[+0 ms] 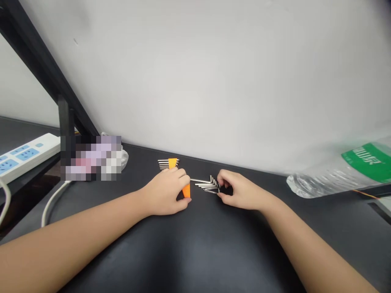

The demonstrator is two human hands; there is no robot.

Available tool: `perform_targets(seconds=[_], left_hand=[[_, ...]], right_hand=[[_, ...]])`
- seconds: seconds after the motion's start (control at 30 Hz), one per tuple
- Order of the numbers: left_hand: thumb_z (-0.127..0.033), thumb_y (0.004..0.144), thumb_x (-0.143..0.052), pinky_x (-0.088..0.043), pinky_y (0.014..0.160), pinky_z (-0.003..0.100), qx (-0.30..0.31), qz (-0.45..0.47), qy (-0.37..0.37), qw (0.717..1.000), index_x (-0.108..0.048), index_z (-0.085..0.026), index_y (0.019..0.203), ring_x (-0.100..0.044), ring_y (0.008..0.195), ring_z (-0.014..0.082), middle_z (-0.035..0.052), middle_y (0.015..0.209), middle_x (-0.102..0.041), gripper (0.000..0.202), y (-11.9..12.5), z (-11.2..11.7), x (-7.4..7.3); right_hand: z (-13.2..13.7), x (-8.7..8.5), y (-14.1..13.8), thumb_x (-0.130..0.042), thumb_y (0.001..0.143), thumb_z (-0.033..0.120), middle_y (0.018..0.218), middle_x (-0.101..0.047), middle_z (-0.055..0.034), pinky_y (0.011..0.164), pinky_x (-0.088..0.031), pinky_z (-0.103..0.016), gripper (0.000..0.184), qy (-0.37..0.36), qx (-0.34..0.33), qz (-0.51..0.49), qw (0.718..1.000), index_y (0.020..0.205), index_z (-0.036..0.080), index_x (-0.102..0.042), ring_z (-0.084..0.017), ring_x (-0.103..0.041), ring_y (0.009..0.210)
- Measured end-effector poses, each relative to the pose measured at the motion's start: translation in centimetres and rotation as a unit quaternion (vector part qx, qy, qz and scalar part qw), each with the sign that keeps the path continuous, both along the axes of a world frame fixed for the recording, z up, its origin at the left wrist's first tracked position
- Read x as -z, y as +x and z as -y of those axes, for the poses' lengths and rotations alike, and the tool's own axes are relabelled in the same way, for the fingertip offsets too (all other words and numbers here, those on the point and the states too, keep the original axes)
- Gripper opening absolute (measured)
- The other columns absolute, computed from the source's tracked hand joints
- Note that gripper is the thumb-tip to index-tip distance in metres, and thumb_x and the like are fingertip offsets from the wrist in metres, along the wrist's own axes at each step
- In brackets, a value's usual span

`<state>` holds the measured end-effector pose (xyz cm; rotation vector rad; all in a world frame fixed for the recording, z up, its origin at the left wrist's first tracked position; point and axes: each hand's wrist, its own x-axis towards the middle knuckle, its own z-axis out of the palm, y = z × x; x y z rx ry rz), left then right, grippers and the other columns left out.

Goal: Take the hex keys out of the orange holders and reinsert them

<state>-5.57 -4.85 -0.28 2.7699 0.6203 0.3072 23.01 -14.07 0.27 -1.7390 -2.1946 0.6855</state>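
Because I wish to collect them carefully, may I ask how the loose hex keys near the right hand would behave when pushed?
The hex keys look like metal, so they are probably stiff. Their bent ends should discourage rolling. Their smooth, shiny surfaces may let them slide against one another.

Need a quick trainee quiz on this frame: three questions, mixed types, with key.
1. True or false: the left hand is touching an orange holder.

2. What colour is the label on the plastic bottle?
A) red
B) green
C) yellow

3. Fill in, bent or straight: the right hand is at the ____ ends of the L-shaped metal keys.

Key: 1 true; 2 B; 3 bent.
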Motion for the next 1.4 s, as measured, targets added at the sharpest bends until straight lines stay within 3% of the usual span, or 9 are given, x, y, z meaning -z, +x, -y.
perform_targets(seconds=[0.43, 0.6, 0.67, 0.83, 0.97, 1.07, 1.23, 1.4], left_hand=[[-0.042, 0.085, -0.069, -0.047, 0.080, 0.036, 0.002, -0.002, -0.005, 1.000, -0.057, -0.020, 0.089, -0.057, 0.090, 0.0230, 0.0061, 0.095, -0.058, 0.025, 0.0, 0.0, -0.2], [-0.041, 0.085, -0.069, -0.047, 0.079, 0.036, 0.004, 0.000, -0.004, 1.000, -0.056, -0.020, 0.089, -0.056, 0.090, 0.0232, 0.0060, 0.094, -0.058, 0.025, -0.1, 0.1, -0.2], [-0.041, 0.085, -0.069, -0.047, 0.079, 0.035, 0.003, 0.000, -0.004, 1.000, -0.056, -0.020, 0.089, -0.056, 0.090, 0.0232, 0.0057, 0.094, -0.058, 0.025, -0.2, 0.1, -0.2], [-0.042, 0.084, -0.069, -0.048, 0.079, 0.036, -0.008, 0.001, -0.012, 1.000, -0.056, -0.020, 0.092, -0.057, 0.089, 0.0233, 0.0060, 0.096, -0.058, 0.026, -0.2, 0.1, -0.3], [-0.042, 0.078, -0.072, -0.049, 0.082, 0.038, -0.021, 0.010, -0.028, 0.999, -0.058, -0.020, 0.100, -0.058, 0.092, 0.0242, 0.0060, 0.099, -0.059, 0.034, -0.1, 0.2, -0.1], [-0.041, 0.076, -0.073, -0.050, 0.083, 0.038, -0.024, 0.013, -0.036, 0.999, -0.059, -0.020, 0.100, -0.059, 0.093, 0.0250, 0.0061, 0.099, -0.060, 0.035, -0.1, 0.3, 0.0], [-0.039, 0.076, -0.072, -0.051, 0.084, 0.040, -0.033, 0.010, -0.040, 0.999, -0.059, -0.019, 0.103, -0.061, 0.095, 0.0258, 0.0068, 0.101, -0.063, 0.036, 0.1, 0.4, 0.2], [-0.039, 0.078, -0.073, -0.051, 0.088, 0.041, -0.039, 0.013, -0.057, 0.998, -0.057, -0.020, 0.107, -0.063, 0.102, 0.0279, 0.0075, 0.106, -0.065, 0.038, 0.2, 0.1, 0.4]], right_hand=[[0.0, 0.1, 0.2, -0.061, 0.084, 0.015, 0.098, -0.058, -0.0029, 0.072, -0.048, -0.032, 0.016, 0.033, -0.038, -0.006, 0.999, 0.096, 0.024, -0.055, -0.017, -0.056, 0.081], [0.0, 0.8, -0.2, -0.057, 0.090, 0.016, 0.116, -0.059, -0.0074, 0.073, -0.054, -0.034, 0.040, 0.053, -0.045, -0.029, 0.997, 0.128, 0.028, -0.059, -0.017, -0.060, 0.081], [0.0, 0.8, -0.3, -0.056, 0.092, 0.018, 0.120, -0.058, -0.0080, 0.075, -0.054, -0.035, 0.042, 0.060, -0.051, -0.018, 0.997, 0.133, 0.030, -0.060, -0.018, -0.062, 0.084], [0.3, 0.3, -0.8, -0.058, 0.093, 0.021, 0.115, -0.058, -0.0073, 0.071, -0.054, -0.034, 0.031, 0.050, -0.053, 0.008, 0.997, 0.123, 0.027, -0.065, -0.017, -0.060, 0.079], [-0.1, 0.6, -0.8, -0.061, 0.092, 0.023, 0.109, -0.058, -0.0092, 0.081, -0.053, -0.039, 0.016, 0.132, -0.041, 0.044, 0.989, 0.104, 0.024, -0.071, -0.021, -0.059, 0.086], [-0.6, 1.3, -0.5, -0.064, 0.093, 0.027, 0.110, -0.058, -0.0108, 0.087, -0.052, -0.043, 0.013, 0.168, -0.032, 0.059, 0.983, 0.101, 0.024, -0.072, -0.024, -0.060, 0.094], [-1.0, 1.6, 0.3, -0.061, 0.092, 0.025, 0.111, -0.060, -0.0083, 0.084, -0.053, -0.039, 0.009, 0.112, -0.021, 0.030, 0.993, 0.093, 0.024, -0.070, -0.023, -0.062, 0.094], [-0.8, 1.1, 1.1, -0.066, 0.078, 0.017, 0.097, -0.063, -0.0050, 0.065, -0.049, -0.032, 0.006, 0.036, 0.019, 0.045, 0.998, 0.074, 0.022, -0.065, -0.018, -0.059, 0.077]])
